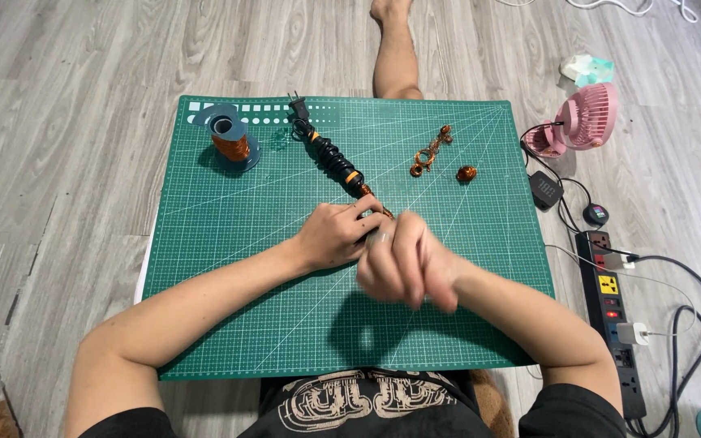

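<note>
Right hand is blurred and curled closed; its contents cannot be told. Left hand pinches the near end of a black cable-wrapped tool, whose long axis runs away and leftward to a plug. Left hand is nearer. Farther on the green cutting mat: copper wire spool, copper wire pieces. Pink fan stands off right.

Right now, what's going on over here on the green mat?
A person sits on the floor at a green cutting mat, both hands together over its middle. The left hand pinches a bit of copper-coloured wire at the end of a black tool with its cord wrapped around it. The right hand is blurred beside it. A spool of copper wire and small twisted wire pieces lie farther back.
</note>
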